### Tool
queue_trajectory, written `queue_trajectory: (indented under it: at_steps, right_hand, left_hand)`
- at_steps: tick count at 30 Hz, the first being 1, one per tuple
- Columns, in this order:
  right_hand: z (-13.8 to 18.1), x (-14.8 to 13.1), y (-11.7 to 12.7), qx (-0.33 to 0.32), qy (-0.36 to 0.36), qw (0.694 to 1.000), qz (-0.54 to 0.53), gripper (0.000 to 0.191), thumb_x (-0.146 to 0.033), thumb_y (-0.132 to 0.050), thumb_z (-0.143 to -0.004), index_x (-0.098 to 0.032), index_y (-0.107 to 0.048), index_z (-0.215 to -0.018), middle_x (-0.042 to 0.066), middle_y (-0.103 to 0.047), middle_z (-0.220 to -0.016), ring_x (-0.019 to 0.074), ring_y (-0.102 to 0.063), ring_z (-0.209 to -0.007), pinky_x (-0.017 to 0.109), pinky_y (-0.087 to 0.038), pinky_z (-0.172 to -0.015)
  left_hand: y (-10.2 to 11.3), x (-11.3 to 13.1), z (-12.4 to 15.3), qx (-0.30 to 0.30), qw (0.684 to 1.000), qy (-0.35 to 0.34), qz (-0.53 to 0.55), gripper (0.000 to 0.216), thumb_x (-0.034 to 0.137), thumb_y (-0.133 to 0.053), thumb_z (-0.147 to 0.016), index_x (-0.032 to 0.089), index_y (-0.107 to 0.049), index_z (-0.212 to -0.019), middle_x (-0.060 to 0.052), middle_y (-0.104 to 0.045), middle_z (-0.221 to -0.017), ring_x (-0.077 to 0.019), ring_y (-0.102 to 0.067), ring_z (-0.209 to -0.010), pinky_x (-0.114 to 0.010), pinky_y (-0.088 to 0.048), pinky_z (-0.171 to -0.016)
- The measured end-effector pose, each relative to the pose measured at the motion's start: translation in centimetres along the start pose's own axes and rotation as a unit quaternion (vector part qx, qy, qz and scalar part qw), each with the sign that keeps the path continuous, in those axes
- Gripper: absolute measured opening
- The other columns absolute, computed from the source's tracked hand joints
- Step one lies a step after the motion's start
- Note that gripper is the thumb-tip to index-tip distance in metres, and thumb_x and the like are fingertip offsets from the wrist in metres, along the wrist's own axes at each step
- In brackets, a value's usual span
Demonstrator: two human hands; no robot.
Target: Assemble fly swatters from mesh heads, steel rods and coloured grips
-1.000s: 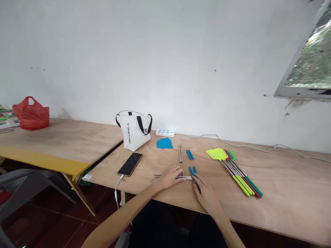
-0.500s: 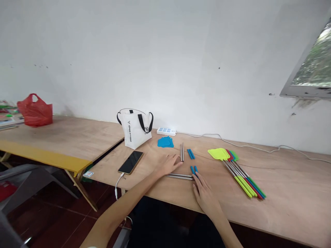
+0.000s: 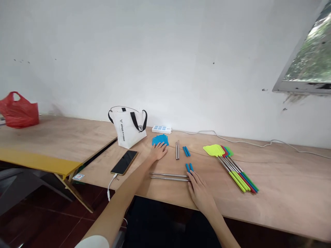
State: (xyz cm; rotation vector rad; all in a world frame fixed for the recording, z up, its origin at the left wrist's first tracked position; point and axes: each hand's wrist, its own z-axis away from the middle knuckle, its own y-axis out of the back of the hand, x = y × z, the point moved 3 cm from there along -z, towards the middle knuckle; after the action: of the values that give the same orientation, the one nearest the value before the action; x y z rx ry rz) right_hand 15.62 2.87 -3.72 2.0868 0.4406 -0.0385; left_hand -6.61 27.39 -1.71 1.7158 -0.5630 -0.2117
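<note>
My left hand (image 3: 158, 152) reaches far forward with fingers stretched out, its tips on a small pile of blue flat pieces (image 3: 160, 139). My right hand (image 3: 198, 190) lies flat and open on the wooden table (image 3: 271, 193), fingertips at the ends of two long metal rods (image 3: 169, 176) lying side by side. Two short blue grips (image 3: 189, 167) sit just beyond those fingertips. Farther back lie two short metal rods (image 3: 177, 150) and two more blue grips (image 3: 186, 151).
A bundle of fly swatters (image 3: 232, 166) with coloured heads and handles lies to the right. A white tote bag (image 3: 128, 127), a phone (image 3: 123, 162) on a cable and a power strip (image 3: 161, 129) sit left and behind. A red plastic bag (image 3: 18, 111) rests on the adjoining table.
My left hand left the long metal rods and moved forward and left to the blue flat pieces. My right hand stayed flat by the rod ends.
</note>
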Motion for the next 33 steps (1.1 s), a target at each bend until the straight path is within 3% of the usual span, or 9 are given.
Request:
queue_trajectory:
  at_steps: [7,12,15,18,21,23,25,28,33]
  right_hand:
    - [0.0,0.1,0.0,0.007,0.008,1.0,-0.005,0.046,-0.032,-0.035,-0.103,-0.024,-0.052,-0.145,0.008,-0.053,-0.15,0.0261,-0.049,-0.138,0.047,-0.042,-0.115]
    - [-0.1,-0.5,0.5,-0.003,0.034,0.999,0.015,0.045,-0.032,-0.036,-0.103,-0.024,-0.053,-0.144,0.008,-0.048,-0.155,0.0253,-0.046,-0.142,0.046,-0.041,-0.115]
    - [-0.3,-0.7,0.8,-0.006,0.034,0.999,0.016,0.041,-0.037,-0.038,-0.104,-0.025,-0.061,-0.135,0.009,-0.051,-0.153,0.0264,-0.048,-0.139,0.047,-0.043,-0.113]
    - [-0.3,-0.7,0.9,-0.007,0.032,0.999,0.009,0.038,-0.043,-0.041,-0.103,-0.026,-0.065,-0.128,0.009,-0.053,-0.15,0.0273,-0.05,-0.138,0.048,-0.045,-0.111]
    - [-0.2,-0.7,1.0,-0.002,0.033,0.999,0.001,0.036,-0.043,-0.041,-0.103,-0.027,-0.067,-0.124,0.009,-0.055,-0.148,0.0269,-0.052,-0.136,0.047,-0.047,-0.109]
    - [-0.2,-0.6,1.0,-0.001,0.034,0.999,-0.001,0.035,-0.041,-0.041,-0.103,-0.028,-0.067,-0.123,0.008,-0.055,-0.148,0.0265,-0.053,-0.135,0.046,-0.048,-0.108]
    - [-0.1,-0.6,1.1,-0.004,0.034,0.999,-0.001,0.034,-0.04,-0.041,-0.104,-0.029,-0.066,-0.123,0.008,-0.055,-0.148,0.0263,-0.053,-0.134,0.045,-0.049,-0.108]
    - [-0.1,-0.7,1.3,-0.005,0.033,0.999,0.001,0.034,-0.04,-0.041,-0.104,-0.028,-0.066,-0.122,0.008,-0.055,-0.147,0.0267,-0.053,-0.134,0.046,-0.049,-0.107]
    - [-0.1,-0.8,1.3,-0.005,0.03,1.0,-0.004,0.034,-0.041,-0.04,-0.104,-0.028,-0.066,-0.122,0.009,-0.055,-0.147,0.0276,-0.052,-0.135,0.048,-0.047,-0.108]
  left_hand:
    - [1.7,1.0,6.4,0.0,0.999,-0.032,0.001,0.05,0.049,-0.035,-0.104,0.027,-0.05,-0.146,-0.006,-0.044,-0.158,-0.03,-0.035,-0.147,-0.053,-0.023,-0.121]
    - [4.9,2.0,13.0,0.033,0.993,-0.108,0.029,0.038,0.046,-0.04,-0.105,0.024,-0.063,-0.126,-0.007,-0.062,-0.138,-0.0264,-0.051,-0.131,-0.045,-0.035,-0.113]
    - [6.4,2.0,15.1,0.047,0.994,-0.096,0.034,0.034,0.05,-0.046,-0.102,0.022,-0.066,-0.104,-0.006,-0.067,-0.116,-0.0257,-0.059,-0.113,-0.042,-0.041,-0.105]
    - [6.7,1.7,15.1,0.074,0.996,-0.052,0.027,0.036,0.054,-0.052,-0.098,0.021,-0.064,-0.105,-0.009,-0.063,-0.118,-0.028,-0.059,-0.11,-0.044,-0.042,-0.104]
    - [5.7,1.5,14.1,0.095,0.994,-0.033,0.033,0.054,0.057,-0.054,-0.096,0.022,-0.052,-0.137,-0.013,-0.05,-0.146,-0.0329,-0.046,-0.133,-0.051,-0.034,-0.113]
    - [4.9,1.4,13.4,0.074,0.996,-0.039,0.037,0.055,0.057,-0.051,-0.098,0.028,-0.047,-0.146,-0.01,-0.047,-0.152,-0.0325,-0.041,-0.139,-0.053,-0.028,-0.117]
    - [4.4,1.3,13.2,0.051,0.997,-0.052,0.038,0.045,0.053,-0.046,-0.102,0.032,-0.055,-0.14,-0.007,-0.051,-0.149,-0.0299,-0.043,-0.138,-0.052,-0.026,-0.118]
    - [4.6,1.0,13.8,0.055,0.997,-0.045,0.034,0.037,0.046,-0.041,-0.105,0.029,-0.064,-0.128,-0.007,-0.058,-0.141,-0.0268,-0.047,-0.135,-0.049,-0.028,-0.117]
    - [5.8,0.6,15.0,0.041,0.997,-0.032,0.048,0.037,0.03,-0.036,-0.105,0.028,-0.056,-0.136,-0.007,-0.059,-0.135,-0.0266,-0.052,-0.127,-0.049,-0.035,-0.112]
